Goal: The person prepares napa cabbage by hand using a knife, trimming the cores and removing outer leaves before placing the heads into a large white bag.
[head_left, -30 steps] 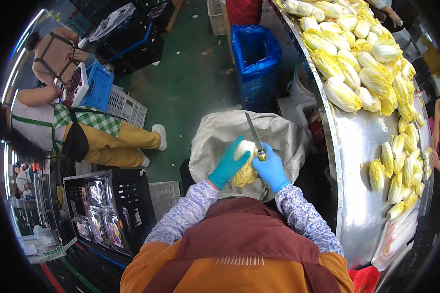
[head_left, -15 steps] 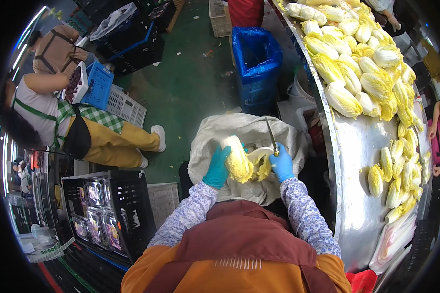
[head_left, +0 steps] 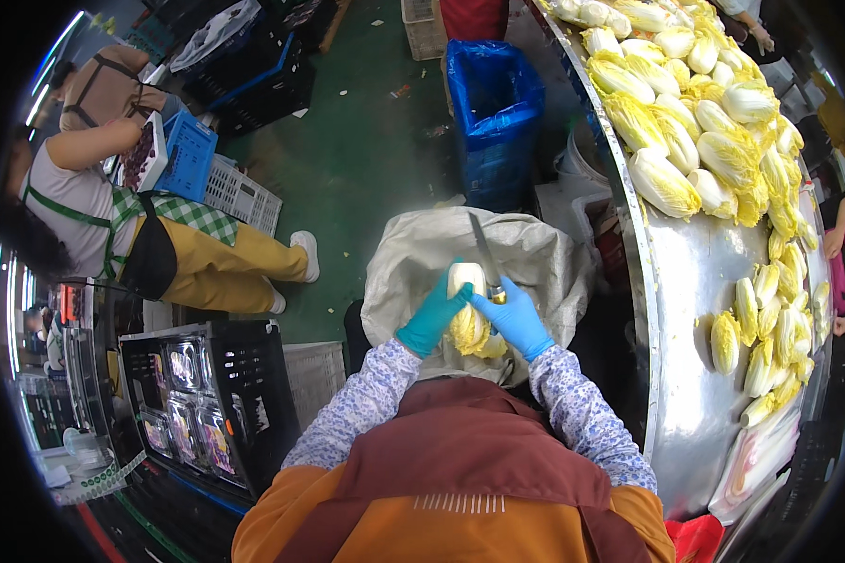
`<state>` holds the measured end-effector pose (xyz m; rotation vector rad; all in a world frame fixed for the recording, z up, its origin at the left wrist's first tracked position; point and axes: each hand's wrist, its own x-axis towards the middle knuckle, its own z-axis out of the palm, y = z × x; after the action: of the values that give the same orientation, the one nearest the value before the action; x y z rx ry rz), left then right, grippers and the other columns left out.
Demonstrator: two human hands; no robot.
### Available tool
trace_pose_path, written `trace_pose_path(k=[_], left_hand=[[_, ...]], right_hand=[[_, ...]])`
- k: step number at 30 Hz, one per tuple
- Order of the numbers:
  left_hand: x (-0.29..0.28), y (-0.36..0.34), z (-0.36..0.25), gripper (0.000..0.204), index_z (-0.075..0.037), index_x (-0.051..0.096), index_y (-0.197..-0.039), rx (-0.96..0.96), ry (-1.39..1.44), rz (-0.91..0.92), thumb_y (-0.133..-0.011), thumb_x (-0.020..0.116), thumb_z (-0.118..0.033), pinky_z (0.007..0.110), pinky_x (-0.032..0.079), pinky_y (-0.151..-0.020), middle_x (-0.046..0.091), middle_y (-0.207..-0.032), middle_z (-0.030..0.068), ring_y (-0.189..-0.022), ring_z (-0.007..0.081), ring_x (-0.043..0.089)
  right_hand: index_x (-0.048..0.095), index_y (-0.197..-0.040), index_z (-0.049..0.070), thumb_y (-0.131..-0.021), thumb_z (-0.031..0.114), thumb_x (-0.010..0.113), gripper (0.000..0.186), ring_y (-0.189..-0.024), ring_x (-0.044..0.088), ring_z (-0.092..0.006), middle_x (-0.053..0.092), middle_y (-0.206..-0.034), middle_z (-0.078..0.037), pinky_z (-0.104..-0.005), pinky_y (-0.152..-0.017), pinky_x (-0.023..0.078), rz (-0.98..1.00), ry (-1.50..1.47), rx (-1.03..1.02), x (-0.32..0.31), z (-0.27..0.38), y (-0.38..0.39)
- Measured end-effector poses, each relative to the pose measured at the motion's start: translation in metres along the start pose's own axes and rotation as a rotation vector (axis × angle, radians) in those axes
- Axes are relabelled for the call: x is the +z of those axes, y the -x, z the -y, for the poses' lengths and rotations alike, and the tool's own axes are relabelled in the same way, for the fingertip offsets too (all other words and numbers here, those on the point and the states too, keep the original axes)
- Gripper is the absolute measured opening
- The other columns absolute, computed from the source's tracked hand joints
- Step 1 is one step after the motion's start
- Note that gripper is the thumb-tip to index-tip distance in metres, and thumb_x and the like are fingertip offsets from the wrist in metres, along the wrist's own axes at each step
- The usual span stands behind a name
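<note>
Over a white woven sack (head_left: 399, 253), my left hand (head_left: 434, 317) in a green glove is closed round a napa cabbage (head_left: 467, 328). The pale stem end points away from me, and the yellow leafy end faces me. My right hand (head_left: 516, 321), gloved in blue, grips a knife (head_left: 482, 240) by its handle, and the blade points away and up past the cabbage. Its thumb and fingers lie against the cabbage's right side, beside my left fingers. What lies deep in the sack is mostly hidden by my hands.
A metal table (head_left: 690, 300) on my right bears a heap of napa cabbages (head_left: 723, 159). A blue-lined bin (head_left: 494, 122) stands beyond the sack. At left are a black crate (head_left: 253, 403) of clear packs and a person (head_left: 75, 202) in a checked apron beside a blue crate (head_left: 186, 164).
My right hand has come left against the cabbage, with the knife tilting leftward. The cabbage now sits more upright, and the loose leaf pieces beside it are no longer seen at my right fingers.
</note>
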<state>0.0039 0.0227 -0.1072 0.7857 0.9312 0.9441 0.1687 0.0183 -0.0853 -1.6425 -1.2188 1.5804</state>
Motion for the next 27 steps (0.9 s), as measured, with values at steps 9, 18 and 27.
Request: trace_pose_path(k=[9, 18, 27], left_hand=[[-0.010, 0.006, -0.010, 0.052, -0.001, 0.044, -0.132, -0.047, 0.213, 0.025, -0.087, 0.066, -0.016, 0.031, 0.048, -0.094, 0.055, -0.124, 0.0087, -0.111, 0.0179, 0.056], [-0.020, 0.010, -0.016, 0.061, 0.000, 0.031, -0.141, -0.068, 0.623, 0.231, -0.089, 0.059, -0.016, 0.040, 0.041, -0.103, 0.046, -0.135, 0.0127, -0.124, 0.0250, 0.047], [-0.011, -0.019, 0.013, 0.039, -0.004, 0.050, -0.125, -0.285, 0.724, -0.119, -0.089, 0.062, -0.016, 0.042, 0.046, -0.096, 0.057, -0.122, 0.0138, -0.115, 0.0282, 0.053]], right_hand=[[0.054, -0.117, 0.003, -0.078, 0.017, 0.061, 0.042, -0.080, 0.067, -0.0296, 0.066, -0.088, -0.019, -0.0367, -0.072, 0.052, -0.223, 0.188, -0.266, -0.010, -0.016, -0.010], [0.051, -0.127, 0.006, -0.081, 0.026, 0.065, 0.052, -0.090, 0.064, -0.0357, 0.065, -0.103, -0.022, -0.0420, -0.079, 0.051, -0.386, 0.427, -0.266, -0.034, -0.041, -0.028], [0.041, -0.137, 0.002, -0.077, 0.036, 0.075, 0.077, -0.084, 0.064, -0.0179, 0.062, -0.108, -0.015, -0.0279, -0.066, 0.052, 0.114, -0.112, 0.126, -0.020, 0.015, 0.019]])
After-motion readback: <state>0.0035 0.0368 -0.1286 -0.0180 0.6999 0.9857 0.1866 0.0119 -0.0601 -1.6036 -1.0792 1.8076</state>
